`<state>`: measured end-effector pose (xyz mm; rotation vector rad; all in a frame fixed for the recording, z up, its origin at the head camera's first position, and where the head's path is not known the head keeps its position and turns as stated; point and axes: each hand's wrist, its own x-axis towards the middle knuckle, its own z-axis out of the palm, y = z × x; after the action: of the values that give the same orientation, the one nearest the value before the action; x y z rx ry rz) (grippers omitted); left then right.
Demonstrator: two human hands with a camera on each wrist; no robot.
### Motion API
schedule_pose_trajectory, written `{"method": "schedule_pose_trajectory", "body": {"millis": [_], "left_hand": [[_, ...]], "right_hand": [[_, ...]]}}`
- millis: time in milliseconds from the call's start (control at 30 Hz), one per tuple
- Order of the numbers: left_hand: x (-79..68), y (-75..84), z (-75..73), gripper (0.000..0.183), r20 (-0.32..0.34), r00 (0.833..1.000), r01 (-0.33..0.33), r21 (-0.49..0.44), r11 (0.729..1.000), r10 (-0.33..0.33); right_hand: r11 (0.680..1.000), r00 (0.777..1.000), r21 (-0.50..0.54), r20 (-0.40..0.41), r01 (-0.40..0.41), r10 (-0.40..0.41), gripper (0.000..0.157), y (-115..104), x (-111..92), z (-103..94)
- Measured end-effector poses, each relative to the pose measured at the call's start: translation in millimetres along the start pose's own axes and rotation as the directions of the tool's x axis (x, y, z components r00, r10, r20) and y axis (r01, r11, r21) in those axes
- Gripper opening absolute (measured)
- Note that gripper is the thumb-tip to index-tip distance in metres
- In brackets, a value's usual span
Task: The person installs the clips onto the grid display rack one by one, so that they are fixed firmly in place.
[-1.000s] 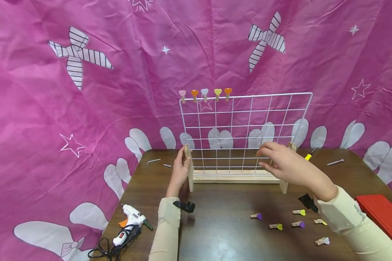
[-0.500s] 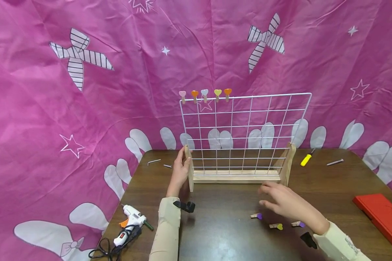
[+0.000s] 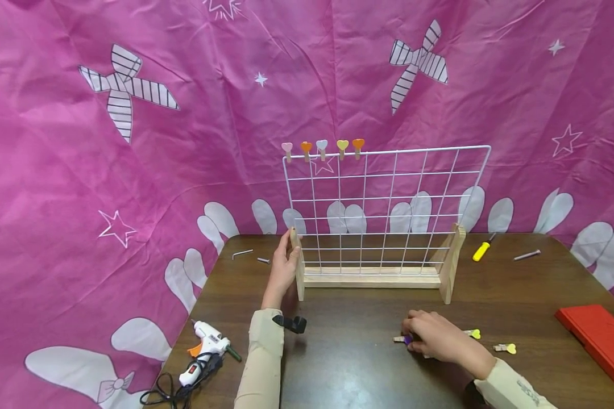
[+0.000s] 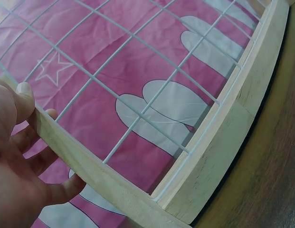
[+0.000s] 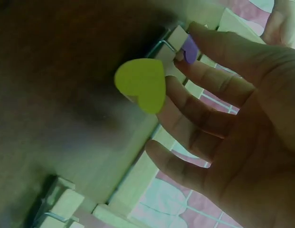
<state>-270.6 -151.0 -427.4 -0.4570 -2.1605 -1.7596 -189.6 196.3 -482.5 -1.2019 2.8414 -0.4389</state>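
Observation:
A white wire grid (image 3: 378,204) stands upright in a wooden stand (image 3: 373,279). My left hand (image 3: 282,270) grips the stand's left upright (image 4: 73,156), thumb on one side and fingers on the other. Several heart clothespins, among them a yellow one (image 3: 342,146), are clipped along the grid's top left. Low over the table, my right hand (image 3: 437,336) has thumb and index finger on either side of a clothespin with a purple heart (image 5: 190,49), pinching it at the heart. A yellow-green heart clothespin (image 5: 142,85) lies close by the fingers. Other clothespins are partly hidden beneath the hand.
Two yellow-heart clothespins, one at the right (image 3: 505,348), lie beyond the right hand. A glue gun (image 3: 210,341) with its cord is at the left. A yellow-handled screwdriver (image 3: 481,251), a bolt (image 3: 527,255), a hex key (image 3: 243,253) and a red case (image 3: 598,343) also lie on the table.
My right hand has come down from in front of the grid to the purple-heart clothespin on the table. The left hand keeps its grip on the upright.

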Motion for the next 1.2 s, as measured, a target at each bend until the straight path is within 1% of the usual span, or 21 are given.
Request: {"method": "schedule_pose_trajectory", "body": {"millis": [200,300,400,567,667,767,833,900,967,1100,1133,1200], "left_hand": [[-1.0,-2.0,1.4,0.048,-0.014,1.0,-0.024,0.003,1.0,0.024],[-1.0,-2.6,1.8,0.048,-0.015,1.0,-0.016,0.004,1.0,0.016],[-0.5,-2.4,2.0,0.048,-0.011,1.0,-0.003,0.002,1.0,0.003],[0.0,-2.2,2.2,0.048,-0.01,1.0,0.008,0.011,1.0,-0.008],[-0.5,-2.4,2.3,0.048,-0.01,1.0,0.013,0.016,1.0,-0.013],[-0.1,-3.6,2.0,0.048,-0.007,1.0,0.004,0.013,1.0,-0.004],[0.7,-4.9,1.8,0.048,-0.006,1.0,0.0,0.012,1.0,0.0],[1.0,-5.5,1.9,0.048,-0.005,1.0,-0.004,0.012,1.0,0.004],[2.2,-12.4,1.7,0.048,-0.007,1.0,0.004,0.013,1.0,-0.004],[4.9,-27.0,1.9,0.048,-0.02,1.0,0.012,0.011,1.0,-0.012],[5.9,-31.2,1.8,0.048,-0.024,1.0,0.013,0.012,1.0,-0.013],[6.1,-32.5,2.2,0.048,-0.034,0.999,0.009,0.016,1.0,-0.008]], "right_hand": [[1.0,1.0,-0.011,-0.016,-0.007,0.007,0.019,0,2,0.1],[1.0,1.0,-0.021,-0.012,0.005,-0.006,0.019,0,3,-0.3],[1.0,1.0,-0.01,0.013,0.004,-0.004,0.018,1,4,-2.8],[0.996,0.998,0.083,0.047,-0.034,0.031,0.019,4,4,-14.8],[0.987,1.0,0.16,0.004,-0.016,0.016,0.02,7,4,-26.1],[0.977,0.995,0.205,-0.089,0.056,-0.038,0.02,8,6,-42.3],[0.971,0.982,0.206,-0.167,0.119,-0.085,0.019,8,7,-55.4],[0.973,0.964,0.167,-0.237,0.161,-0.119,0.019,8,8,-70.8],[0.978,0.948,0.115,-0.288,0.176,-0.137,0.019,5,9,-88.0],[0.984,0.924,-0.016,-0.34,0.178,-0.173,0.022,-5,14,-131.5],[0.982,0.917,-0.059,-0.351,0.181,-0.19,0.022,-8,16,-143.7],[0.966,0.898,-0.149,-0.361,0.211,-0.252,0.022,-14,22,-168.7]]}}
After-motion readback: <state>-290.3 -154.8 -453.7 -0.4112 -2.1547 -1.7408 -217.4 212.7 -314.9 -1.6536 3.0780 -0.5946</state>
